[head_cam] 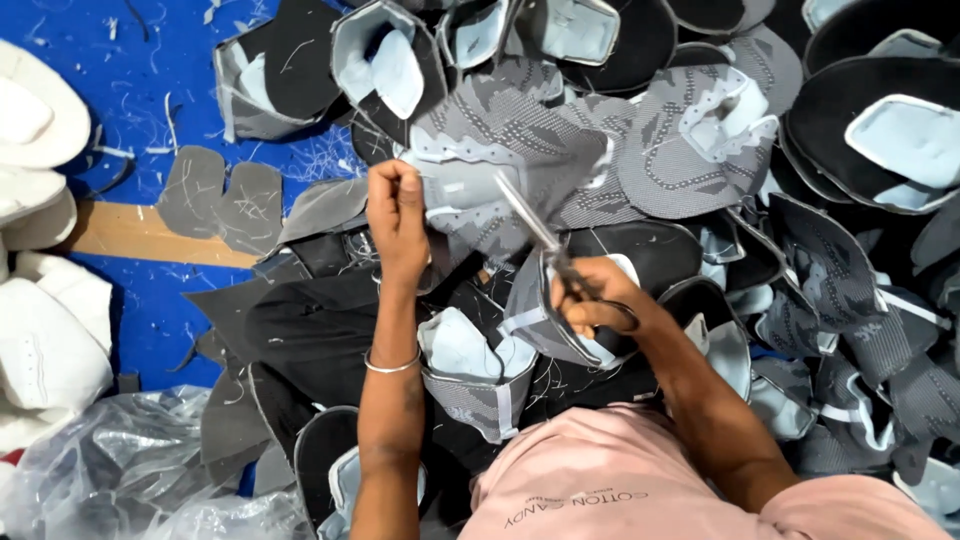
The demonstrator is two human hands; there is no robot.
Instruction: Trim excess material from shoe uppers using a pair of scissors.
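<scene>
Left hand (397, 215) pinches near-left edge of grey knit shoe upper (500, 150), fingers clamped on pale blue lining trim. Upper: grey patterned mesh, dotted texture, punched eyelet strip, held flat mid-scene over heap of similar uppers (850, 290). Right hand (600, 298) grips scissors (545, 240), blades angled far-left across upper. Blue floor (120, 90) at left; white pieces (45, 330) far left; clear plastic bag (120, 470) near left.

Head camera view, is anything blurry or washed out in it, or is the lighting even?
Head view: the scissors in the right hand are smeared by motion blur; the left hand pinching the grey shoe upper is sharper. Lighting is soft and even, with no hard shadows. The white pieces at the left edge look slightly washed out.
</scene>
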